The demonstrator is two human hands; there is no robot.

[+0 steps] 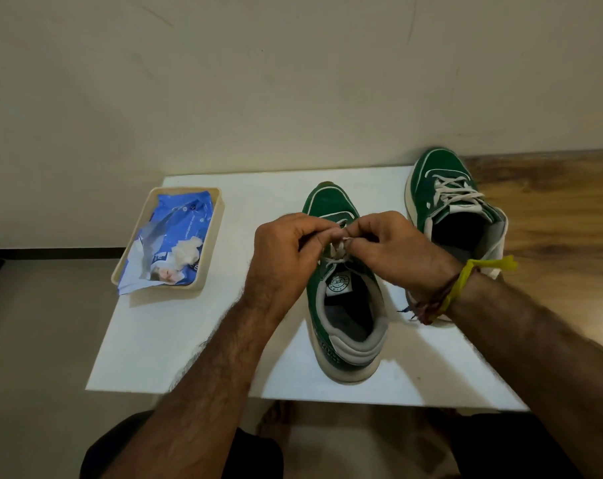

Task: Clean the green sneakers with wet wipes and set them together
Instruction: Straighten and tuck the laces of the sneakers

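Single head-worn wide-angle view, looking forward and steeply down from just above and behind the fingers (331, 233). Close range. Beyond the fingers, wall (293, 81); below them, white tabletop (196, 326) and seated lap.

Little print is readable here. On the blue wipes packet (175, 242), lying in a cream tray (213, 250) at the left, a line of small white capitals runs along its right side; it seems to say "baby wet wipes", but the letters are blurred. The tongue of the near green sneaker (343, 305) carries a white label (339, 284) with a round stamp, its lettering too small to read.
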